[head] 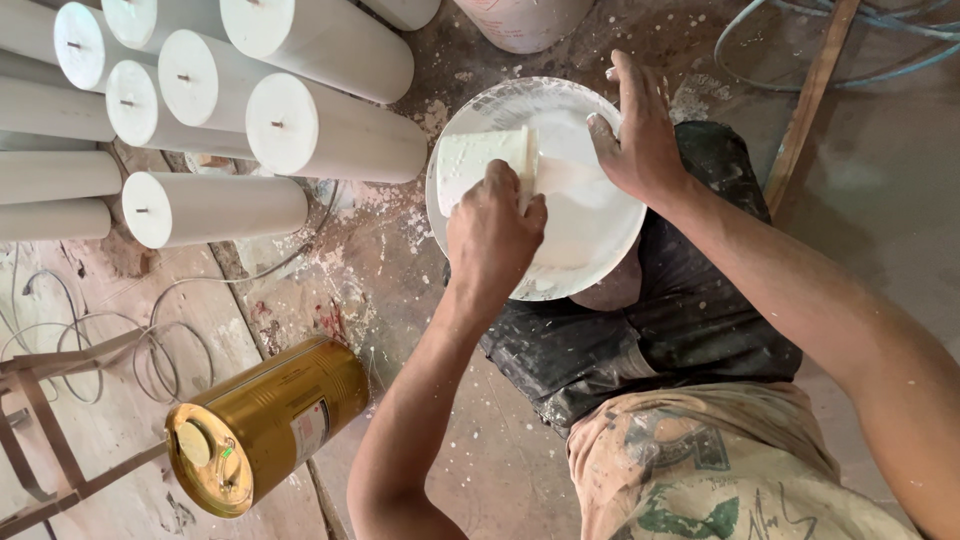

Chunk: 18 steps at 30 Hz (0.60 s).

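Observation:
A round white disc point(590, 235), smeared with white paste, rests on my knee. My left hand point(492, 235) grips a wide scraper point(480, 160) coated in white paste and presses it flat on the disc's left half. My right hand point(640, 135) holds the disc's far rim, fingers spread over the edge. My dark stained shorts point(660, 320) lie under the disc.
Several white cylinders point(300, 130) lie stacked at the upper left. A gold metal can point(265, 425) lies on its side at the lower left. Loose wire point(150, 330) loops over the spattered floor. A white bucket point(525, 20) stands at the top; a wooden strip point(808, 95) and hoses lie upper right.

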Motion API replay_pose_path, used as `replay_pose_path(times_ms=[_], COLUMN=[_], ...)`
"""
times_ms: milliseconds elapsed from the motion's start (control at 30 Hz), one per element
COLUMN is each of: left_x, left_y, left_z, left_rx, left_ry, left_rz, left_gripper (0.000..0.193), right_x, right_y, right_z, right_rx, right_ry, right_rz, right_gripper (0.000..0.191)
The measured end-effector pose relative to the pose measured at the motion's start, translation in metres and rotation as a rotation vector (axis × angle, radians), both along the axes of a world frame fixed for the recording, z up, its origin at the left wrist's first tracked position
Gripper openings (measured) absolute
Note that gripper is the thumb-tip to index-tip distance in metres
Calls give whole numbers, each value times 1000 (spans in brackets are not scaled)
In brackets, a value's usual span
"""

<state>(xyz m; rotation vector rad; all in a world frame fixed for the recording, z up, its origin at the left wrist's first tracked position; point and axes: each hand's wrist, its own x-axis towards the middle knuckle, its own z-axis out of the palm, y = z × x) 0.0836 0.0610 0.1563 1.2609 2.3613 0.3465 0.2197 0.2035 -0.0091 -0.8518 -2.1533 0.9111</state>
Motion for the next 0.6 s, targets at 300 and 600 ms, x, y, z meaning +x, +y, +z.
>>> replay_pose_path(times_ms=[300, 600], left_x=[19, 9], left_y=[1, 9], left_z=[-24, -133], left_rx=[66, 26], left_ry=[176, 171], left_rz=[-176, -166], left_gripper=[20, 14], right_x=[1, 0], right_y=[-1, 1], right_z=[5, -1], right_rx=[-13, 13], right_ry=[-8, 21], right_rz=[-3, 18], right_gripper=[73, 71])
